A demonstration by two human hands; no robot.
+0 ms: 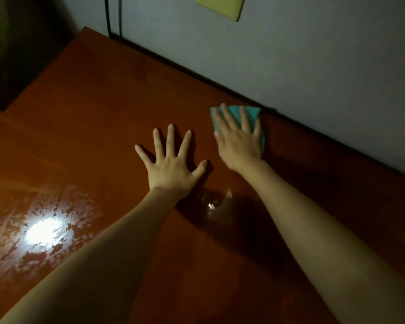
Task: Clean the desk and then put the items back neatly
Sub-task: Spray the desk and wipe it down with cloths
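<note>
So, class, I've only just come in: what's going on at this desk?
A person is wiping a wooden desk. The right hand presses a teal cloth flat against the desktop near the wall, fingers straight. The left hand rests spread on the wood beside it. Wet streaks shine at the near left. No other desk items are in view.

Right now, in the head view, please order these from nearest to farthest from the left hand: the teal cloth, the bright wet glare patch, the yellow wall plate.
From the left hand:
1. Teal cloth, just to its right, under the right hand.
2. Bright wet glare patch, lower left on the desk.
3. Yellow wall plate, high on the wall.
</note>
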